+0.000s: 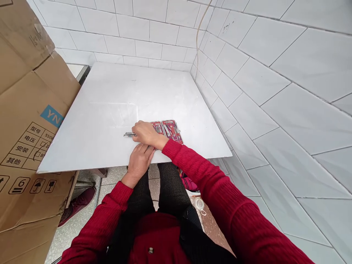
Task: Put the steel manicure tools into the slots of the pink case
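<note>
I had the small silver metal nail-clipper-like tool [129, 135] pinched at its near end by the right hand [147, 134], fingers pressed together round it, the free end sticking out toward 9 o'clock just above the white board. I judged it light, stiff and prob. slick, being polished metal; best taken by its flat sides near the middle, not by the tip, since a thing that thin could twist out of a loose pinch.

The left hand [139, 159] lay palm down at 6 o'clock of the right one, on the near edge of the large white glossy tabletop [115, 99], fingers together and flat, holding nothing I could see.

Just beside the right hand at 3 o'clock sat the open red manicure-kit case [170, 131], two halves laid flat, w/ small metal tools strapped inside; which tools exactly I couldn't tell, too small. The case looked light and stiff, easy to slide on that smooth top.

A big brown cardboard box [24, 121] w/ printed marks stood at 9 o'clock, touching or overlapping the table's left edge. White tiled wall [275, 91] ran along 3 o'clock.
</note>
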